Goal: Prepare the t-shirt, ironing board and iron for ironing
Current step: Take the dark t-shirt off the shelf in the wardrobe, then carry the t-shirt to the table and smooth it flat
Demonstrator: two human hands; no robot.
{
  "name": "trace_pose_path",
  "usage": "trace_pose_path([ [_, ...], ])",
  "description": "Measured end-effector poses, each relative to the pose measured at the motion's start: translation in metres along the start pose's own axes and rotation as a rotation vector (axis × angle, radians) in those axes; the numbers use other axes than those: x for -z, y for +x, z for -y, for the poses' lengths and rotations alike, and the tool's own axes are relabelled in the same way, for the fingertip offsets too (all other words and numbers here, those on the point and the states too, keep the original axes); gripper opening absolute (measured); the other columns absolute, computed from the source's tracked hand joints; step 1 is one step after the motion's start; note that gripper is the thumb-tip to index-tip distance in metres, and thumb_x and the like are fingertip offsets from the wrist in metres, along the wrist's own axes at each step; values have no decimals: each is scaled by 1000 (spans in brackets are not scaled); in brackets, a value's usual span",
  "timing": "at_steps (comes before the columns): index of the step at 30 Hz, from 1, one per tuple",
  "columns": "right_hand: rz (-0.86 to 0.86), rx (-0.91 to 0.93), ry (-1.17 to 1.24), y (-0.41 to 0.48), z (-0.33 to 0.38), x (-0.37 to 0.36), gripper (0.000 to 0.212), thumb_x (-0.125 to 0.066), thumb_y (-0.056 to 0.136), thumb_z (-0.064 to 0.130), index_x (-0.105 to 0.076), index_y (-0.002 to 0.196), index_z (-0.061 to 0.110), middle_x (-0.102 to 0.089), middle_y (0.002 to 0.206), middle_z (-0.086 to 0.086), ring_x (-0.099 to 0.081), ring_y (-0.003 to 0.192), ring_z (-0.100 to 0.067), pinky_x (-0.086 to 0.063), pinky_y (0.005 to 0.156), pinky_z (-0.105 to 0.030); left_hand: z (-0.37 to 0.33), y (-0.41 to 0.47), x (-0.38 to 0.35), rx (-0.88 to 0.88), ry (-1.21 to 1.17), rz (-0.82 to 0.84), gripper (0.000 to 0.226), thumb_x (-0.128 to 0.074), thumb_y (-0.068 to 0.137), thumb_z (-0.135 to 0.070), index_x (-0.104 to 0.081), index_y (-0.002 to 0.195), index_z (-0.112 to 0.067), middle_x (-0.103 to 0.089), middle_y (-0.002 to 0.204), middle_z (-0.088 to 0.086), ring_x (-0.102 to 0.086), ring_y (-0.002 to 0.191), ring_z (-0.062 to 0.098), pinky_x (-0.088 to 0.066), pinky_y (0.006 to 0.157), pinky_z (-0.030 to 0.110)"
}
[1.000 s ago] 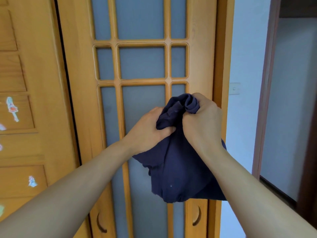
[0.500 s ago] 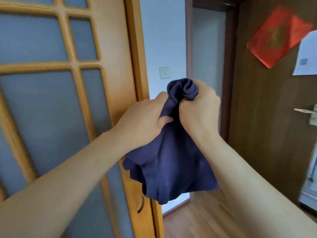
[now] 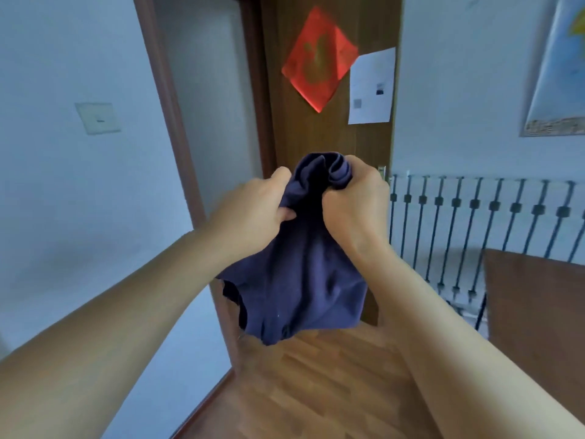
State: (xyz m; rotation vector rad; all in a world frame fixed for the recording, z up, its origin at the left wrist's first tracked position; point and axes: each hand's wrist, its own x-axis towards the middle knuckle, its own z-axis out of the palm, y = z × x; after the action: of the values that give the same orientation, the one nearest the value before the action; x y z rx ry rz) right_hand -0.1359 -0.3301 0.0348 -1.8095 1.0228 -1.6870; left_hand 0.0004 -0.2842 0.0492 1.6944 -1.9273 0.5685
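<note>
A dark navy t-shirt (image 3: 300, 280) hangs bunched in the air in front of me, held up at chest height. My left hand (image 3: 253, 213) grips its upper left part, fingers curled into the cloth. My right hand (image 3: 354, 201) grips a gathered roll of fabric at the top right. The two hands are close together, with a fold of cloth between them. The lower hem dangles loose above the floor. No ironing board or iron is in view.
A dark brown door (image 3: 329, 137) with a red paper square (image 3: 319, 58) and a white sheet (image 3: 372, 87) stands ahead. A white wall with a switch (image 3: 98, 118) is at left. A black metal railing (image 3: 474, 223) and a brown board (image 3: 535, 312) are at right. Wooden floor (image 3: 316, 391) lies below.
My view has swung right, from the yellow glazed door to the brown door and railing. Both hands kept their grip on the t-shirt, held in front of me throughout.
</note>
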Motion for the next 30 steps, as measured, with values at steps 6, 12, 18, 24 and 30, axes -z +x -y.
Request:
trace_pose_path([
  [6,-81,-51,-120,45,-67,54,25,-47,72,-2,-54,67,22,-54,58,9,-49,56,-7,-37,46,-16,-36,73,-75,-105,-119,60,43,-62,86,-25,-23,70,-23,-42,59,-1,-45,55,24,-33,48,36],
  [12,-209,-148,-294,75,-127,119,35,-47,74,-3,-37,56,26,-45,52,9,-39,49,-8,-30,40,-13,-96,135,-149,-296,-259,144,37,-62,87,-26,-27,75,-27,-45,62,-7,-44,53,11,-28,44,28],
  [18,-356,-269,-484,96,-172,169,28,-45,73,-3,-41,59,21,-47,53,6,-40,50,-10,-30,40,-19,-153,190,-215,-480,-402,240,29,-61,88,-28,-32,87,-23,-44,64,-5,-44,56,14,-24,45,28],
  [24,-507,-356,-621,121,-219,185,30,-47,75,-3,-43,59,23,-48,54,6,-41,49,-11,-27,41,-23,-183,239,-283,-625,-533,292,24,-61,87,-28,-39,93,-18,-42,65,-9,-41,57,9,-26,46,24],
  [30,-637,-431,-715,171,-274,168,27,-49,77,-2,-47,61,21,-50,55,5,-42,49,-10,-28,40,-23,-181,305,-351,-743,-661,421,23,-59,89,-27,-42,103,-22,-50,76,-6,-50,67,14,-35,53,27],
])
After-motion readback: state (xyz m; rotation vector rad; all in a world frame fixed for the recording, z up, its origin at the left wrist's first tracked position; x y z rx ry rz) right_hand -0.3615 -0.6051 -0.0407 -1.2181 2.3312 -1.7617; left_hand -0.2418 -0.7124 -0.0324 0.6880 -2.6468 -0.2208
